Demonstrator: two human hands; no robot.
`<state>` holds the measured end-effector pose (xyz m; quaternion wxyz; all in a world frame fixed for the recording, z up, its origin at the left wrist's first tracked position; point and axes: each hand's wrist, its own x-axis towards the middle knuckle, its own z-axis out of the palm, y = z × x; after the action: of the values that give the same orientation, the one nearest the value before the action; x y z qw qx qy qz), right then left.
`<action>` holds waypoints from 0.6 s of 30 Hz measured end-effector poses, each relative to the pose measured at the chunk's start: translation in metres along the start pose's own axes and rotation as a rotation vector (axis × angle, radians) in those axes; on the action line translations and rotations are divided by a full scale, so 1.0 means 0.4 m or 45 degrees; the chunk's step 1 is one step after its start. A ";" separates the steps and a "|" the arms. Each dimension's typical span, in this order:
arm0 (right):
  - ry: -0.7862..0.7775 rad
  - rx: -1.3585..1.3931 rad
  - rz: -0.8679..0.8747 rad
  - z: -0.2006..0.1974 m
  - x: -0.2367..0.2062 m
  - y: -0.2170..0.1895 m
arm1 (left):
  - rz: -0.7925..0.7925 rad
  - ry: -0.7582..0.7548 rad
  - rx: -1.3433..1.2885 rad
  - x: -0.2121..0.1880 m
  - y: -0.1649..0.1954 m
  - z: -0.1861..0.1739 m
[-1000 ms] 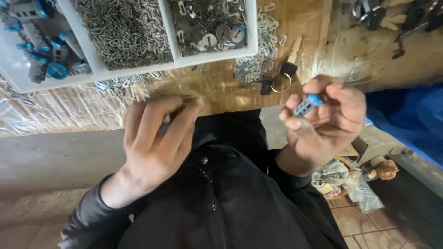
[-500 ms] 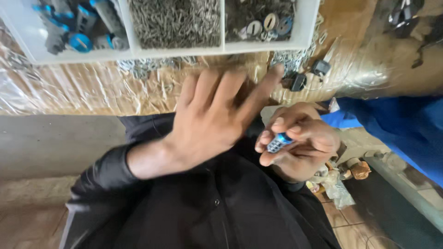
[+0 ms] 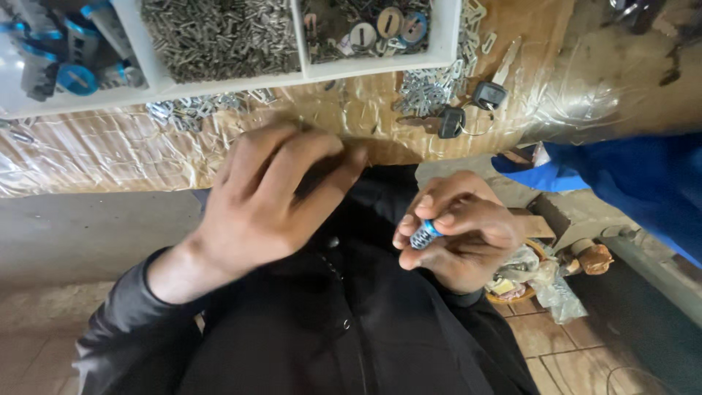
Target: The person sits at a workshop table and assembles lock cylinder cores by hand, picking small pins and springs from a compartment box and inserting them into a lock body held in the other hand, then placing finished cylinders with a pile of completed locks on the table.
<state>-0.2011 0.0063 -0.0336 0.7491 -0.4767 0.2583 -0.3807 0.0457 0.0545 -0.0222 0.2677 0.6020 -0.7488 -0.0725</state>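
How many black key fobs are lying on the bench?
2: one black fob right of the loose metal pile, the other just below-left of it. More may be hidden.

A small workshop: a white sorting tray [image 3: 219,82] of tiny metal parts sits on a plastic-wrapped wooden surface [image 3: 110,153], loose keys [image 3: 431,91] scattered beside it.

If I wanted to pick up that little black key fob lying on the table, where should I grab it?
Pinch the black key fob by its two long sides, coming straight down from above. It lies flat on the plastic-covered table, so the top is open. A thin ring joins it to a second fob, and a heap of metal pieces sits close by, so both may lift together.
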 end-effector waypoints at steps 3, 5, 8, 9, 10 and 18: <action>0.093 0.053 0.109 0.019 0.002 0.006 | 0.023 0.042 -0.108 -0.010 -0.020 -0.051; 0.183 0.122 0.226 0.041 -0.005 0.009 | -0.215 0.069 -0.168 -0.016 -0.008 -0.092; 0.079 0.089 0.273 0.064 0.001 0.024 | -0.471 0.044 -0.705 -0.024 0.018 -0.113; 0.057 0.023 0.274 0.072 0.006 0.027 | -0.412 0.075 -0.728 -0.029 0.024 -0.108; 0.029 -0.036 0.275 0.080 0.012 0.028 | -0.355 0.105 -0.742 -0.036 0.026 -0.100; -0.162 -0.089 0.295 0.183 0.075 0.047 | -0.305 0.167 -0.843 -0.134 -0.057 -0.134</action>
<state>-0.1230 0.0245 -0.0213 0.7860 -0.4925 0.2767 -0.2513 0.0987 0.1102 -0.0036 0.4854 0.5695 -0.5901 -0.3031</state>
